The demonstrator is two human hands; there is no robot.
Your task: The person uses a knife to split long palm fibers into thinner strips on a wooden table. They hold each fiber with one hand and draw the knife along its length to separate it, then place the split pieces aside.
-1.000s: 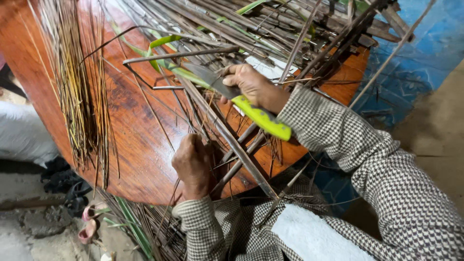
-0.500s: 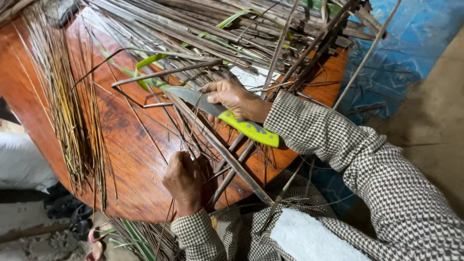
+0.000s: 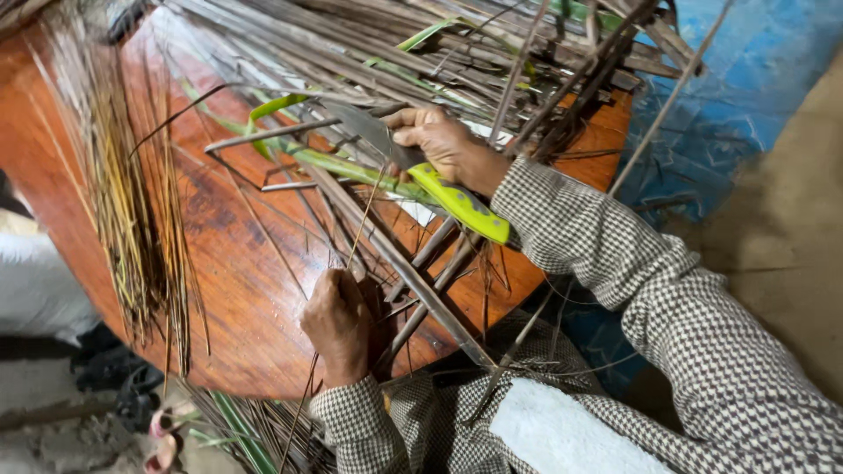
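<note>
- Landmark: round reddish-brown polished wooden table (image 3: 237, 263); everything below is placed relative to it.
- Right hand (image 3: 443, 145), over the far half of the table, fingers closed around a knife with a yellow-green plastic handle and grey steel blade (image 3: 413, 167).
- Knife long axis runs diagonally: handle end points toward the near right rim, blade tip points up-left toward the table's far side.
- Left hand (image 3: 338, 320), at the near rim, fingers curled shut, pinning the near end of a long thin brown palm-leaf stalk (image 3: 395, 263) against the tabletop.
- Stalk long axis: diagonal, from the near rim up-left under the blade toward the table's middle.
- Step, as a judgement: stripping or shaving the stalk, blade set against it near a curled green leaf strip (image 3: 290, 132).
- Next move likely calls for a steady pin by the left hand and a shallow blade angle along the stalk, edge away from the pinning fingers.
- Bundle of thin yellowish dried midribs (image 3: 132, 202) lies along the table's left side.
- Heap of dark dried stalks (image 3: 421, 44) covers the far edge.
- Blue tarp (image 3: 738, 96) beyond the right rim.
</note>
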